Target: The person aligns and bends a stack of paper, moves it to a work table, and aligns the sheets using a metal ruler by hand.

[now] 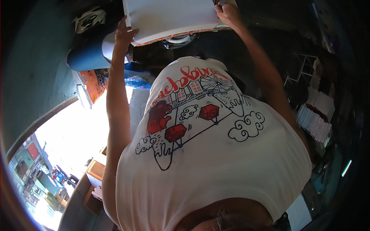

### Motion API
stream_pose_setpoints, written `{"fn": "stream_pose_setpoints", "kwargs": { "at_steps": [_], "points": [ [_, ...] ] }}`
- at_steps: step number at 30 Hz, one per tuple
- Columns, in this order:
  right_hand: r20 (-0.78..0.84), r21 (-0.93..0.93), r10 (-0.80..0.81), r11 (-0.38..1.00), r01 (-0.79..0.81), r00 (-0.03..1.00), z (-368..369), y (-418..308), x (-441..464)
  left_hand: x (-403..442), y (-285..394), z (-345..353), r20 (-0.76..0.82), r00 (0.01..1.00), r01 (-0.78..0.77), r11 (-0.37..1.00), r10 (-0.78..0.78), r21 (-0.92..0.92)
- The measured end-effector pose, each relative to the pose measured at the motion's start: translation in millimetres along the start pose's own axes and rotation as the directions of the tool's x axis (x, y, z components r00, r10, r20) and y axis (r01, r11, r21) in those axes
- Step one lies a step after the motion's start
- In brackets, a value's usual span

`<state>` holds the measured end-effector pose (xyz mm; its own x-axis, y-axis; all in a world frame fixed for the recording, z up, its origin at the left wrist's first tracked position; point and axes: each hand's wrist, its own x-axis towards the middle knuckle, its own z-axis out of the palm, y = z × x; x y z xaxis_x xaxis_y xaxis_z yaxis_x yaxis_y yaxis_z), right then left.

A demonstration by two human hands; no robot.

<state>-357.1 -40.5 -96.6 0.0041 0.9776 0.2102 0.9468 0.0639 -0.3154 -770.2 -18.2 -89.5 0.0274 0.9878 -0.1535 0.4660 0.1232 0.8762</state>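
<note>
A large white sheet or panel [171,17] lies in front of me at the top of the view, its near edge curving above a worn reddish-orange strip [185,34]. My left hand [124,35] rests on its left corner, with thumb and fingers apart along the edge. At the right edge, my right hand [228,14] is closed, fingers bent around a small dark object [221,3] that I cannot make out. The far side of the white panel is cut off by the frame.
A blue roll [86,56] stands left of my left forearm, above an orange printed bag [93,85]. A coiled cable-like bundle [179,41] shows beneath the panel. White boxes or stacks [314,122] are at the right. A bright doorway opens at the lower left.
</note>
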Motion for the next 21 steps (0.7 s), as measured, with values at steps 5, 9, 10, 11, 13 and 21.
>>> {"fn": "stream_pose_setpoints", "kwargs": {
  "at_steps": [5, 9, 10, 11, 13, 21],
  "points": [
    [0.056, 0.065, -0.058, 0.996, 0.054, 0.997, -1.3, 0.9, 4.1, 4.3, -5.5, -6.2, 0.026, 0.969, -0.246, 0.944, 0.247, 0.220],
    [-0.023, 0.005, -0.108, 0.994, 0.108, 0.994, 2.1, 3.9, 4.7, 4.1, -10.7, -8.2, 0.222, 0.971, -0.092, 0.996, 0.087, 0.009],
    [-0.021, -0.051, -0.122, 0.991, 0.120, 0.992, 2.2, 3.8, 4.0, 1.3, -8.9, -8.8, 0.245, 0.968, -0.041, 0.997, 0.056, -0.066],
    [-0.025, -0.055, -0.122, 0.991, 0.120, 0.992, 11.5, 10.6, 6.6, -2.1, -5.4, -10.2, 0.245, 0.967, -0.046, 0.997, 0.062, -0.069],
    [0.104, -0.054, -0.100, 0.993, 0.106, 0.990, 35.1, 31.7, 18.4, -6.3, 1.2, -12.3, 0.256, 0.966, -0.004, 0.993, 0.034, -0.117],
    [-0.096, -0.302, -0.113, 0.950, 0.079, 0.989, -104.6, -68.0, 5.2, -2.9, -2.4, -15.3, 0.272, 0.962, 0.011, 0.999, 0.001, -0.043]
  ]
}}
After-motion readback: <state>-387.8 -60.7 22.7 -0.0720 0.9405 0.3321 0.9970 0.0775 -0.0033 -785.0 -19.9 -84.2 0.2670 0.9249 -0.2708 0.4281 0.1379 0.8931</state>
